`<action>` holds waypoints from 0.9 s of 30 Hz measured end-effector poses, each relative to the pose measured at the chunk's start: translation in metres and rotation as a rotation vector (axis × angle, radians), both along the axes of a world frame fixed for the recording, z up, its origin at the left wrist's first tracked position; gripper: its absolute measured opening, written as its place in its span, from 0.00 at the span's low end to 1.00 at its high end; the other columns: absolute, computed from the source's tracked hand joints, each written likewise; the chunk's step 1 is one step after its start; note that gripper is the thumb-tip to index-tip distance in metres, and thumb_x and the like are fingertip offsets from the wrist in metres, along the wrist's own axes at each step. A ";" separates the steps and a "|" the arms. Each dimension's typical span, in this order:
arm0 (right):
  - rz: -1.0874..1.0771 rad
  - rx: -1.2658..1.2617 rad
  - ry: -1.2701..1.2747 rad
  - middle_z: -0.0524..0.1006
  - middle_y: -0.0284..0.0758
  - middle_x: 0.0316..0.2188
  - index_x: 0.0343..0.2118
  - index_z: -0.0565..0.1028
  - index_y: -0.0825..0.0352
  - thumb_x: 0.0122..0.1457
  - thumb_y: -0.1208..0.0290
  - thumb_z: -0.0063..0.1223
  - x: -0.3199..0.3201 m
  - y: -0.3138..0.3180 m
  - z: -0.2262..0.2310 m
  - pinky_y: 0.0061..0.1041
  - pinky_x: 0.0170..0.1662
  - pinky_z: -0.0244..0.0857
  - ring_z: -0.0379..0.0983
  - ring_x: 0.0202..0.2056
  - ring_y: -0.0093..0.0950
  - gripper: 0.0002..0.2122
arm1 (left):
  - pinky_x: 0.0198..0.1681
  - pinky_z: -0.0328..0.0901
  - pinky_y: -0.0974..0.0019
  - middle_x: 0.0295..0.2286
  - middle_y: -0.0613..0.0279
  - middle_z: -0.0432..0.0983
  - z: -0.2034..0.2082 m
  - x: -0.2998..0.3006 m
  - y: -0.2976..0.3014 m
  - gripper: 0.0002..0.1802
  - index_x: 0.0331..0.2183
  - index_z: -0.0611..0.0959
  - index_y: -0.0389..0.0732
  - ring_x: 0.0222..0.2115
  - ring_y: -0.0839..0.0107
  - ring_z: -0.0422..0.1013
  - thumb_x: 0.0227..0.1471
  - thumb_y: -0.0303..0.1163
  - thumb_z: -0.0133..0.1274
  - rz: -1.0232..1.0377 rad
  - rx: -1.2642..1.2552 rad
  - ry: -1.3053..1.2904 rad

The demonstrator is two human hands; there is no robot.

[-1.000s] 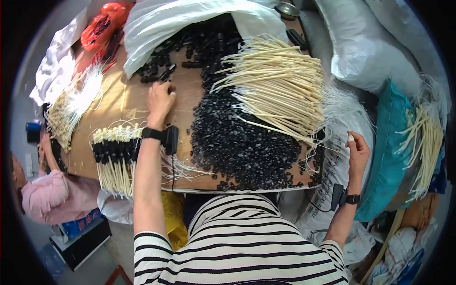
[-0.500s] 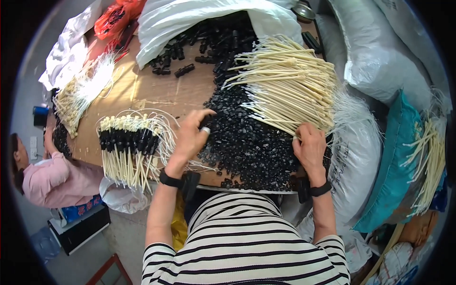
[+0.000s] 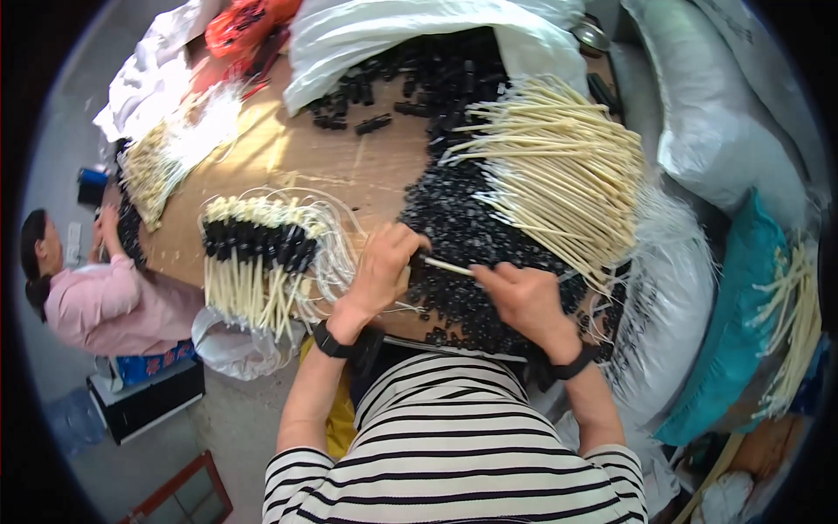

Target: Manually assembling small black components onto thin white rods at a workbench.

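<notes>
My right hand pinches a cream-coloured sleeved wire over the heap of small black plastic parts. The wire's white tip points left, at the fingers of my left hand. That hand is closed, its fingertips pressed together; what it grips there is hidden. Beyond my right hand lies a thick bundle of the same cream wires, with thin white strands at its right end. Left of my left hand sits a row of wires fitted with black connectors, with thin white leads looping beside it.
Larger black tubular pieces spill from a white sack at the table's back. Another bundle of wires lies far left. A person in pink works at the left. Full white and teal sacks crowd the right side.
My right hand has left the wire bundle and moved left with one wire. My left hand has come up from the black parts, fingers closed, and now meets the wire's tip. The view has shifted slightly.
</notes>
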State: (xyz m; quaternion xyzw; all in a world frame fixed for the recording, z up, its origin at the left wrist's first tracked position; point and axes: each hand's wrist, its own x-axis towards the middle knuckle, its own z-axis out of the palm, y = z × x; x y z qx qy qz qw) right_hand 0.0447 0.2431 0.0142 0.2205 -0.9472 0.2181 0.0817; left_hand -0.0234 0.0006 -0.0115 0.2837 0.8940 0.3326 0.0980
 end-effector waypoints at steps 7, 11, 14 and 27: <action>-0.419 -0.096 -0.111 0.78 0.40 0.27 0.51 0.71 0.62 0.48 0.73 0.61 -0.008 0.001 -0.008 0.33 0.24 0.68 0.75 0.23 0.40 0.24 | 0.43 0.66 0.56 0.36 0.55 0.77 0.007 0.008 -0.008 0.23 0.39 0.77 0.40 0.38 0.55 0.74 0.35 0.18 0.57 0.058 -0.029 0.247; -0.072 -0.348 -0.108 0.78 0.37 0.35 0.34 0.73 0.64 0.51 0.75 0.57 -0.014 -0.027 -0.011 0.31 0.26 0.69 0.76 0.24 0.34 0.08 | 0.32 0.68 0.59 0.30 0.56 0.77 0.038 0.030 0.027 0.22 0.39 0.79 0.41 0.29 0.56 0.75 0.35 0.21 0.60 -0.133 0.008 0.230; 0.069 -1.247 -0.513 0.77 0.44 0.40 0.19 0.72 0.65 0.51 0.76 0.60 -0.019 0.002 -0.003 0.21 0.34 0.65 0.73 0.34 0.20 0.08 | 0.25 0.67 0.61 0.24 0.55 0.76 0.008 0.025 0.002 0.14 0.38 0.79 0.40 0.23 0.57 0.74 0.44 0.25 0.58 0.308 0.062 0.161; -0.073 -0.423 -0.201 0.76 0.35 0.19 0.33 0.77 0.62 0.50 0.73 0.57 -0.003 -0.046 -0.025 0.29 0.20 0.66 0.74 0.19 0.34 0.06 | 0.36 0.67 0.70 0.28 0.61 0.77 0.005 0.022 0.011 0.15 0.38 0.81 0.37 0.31 0.75 0.73 0.43 0.21 0.56 0.370 0.242 -0.528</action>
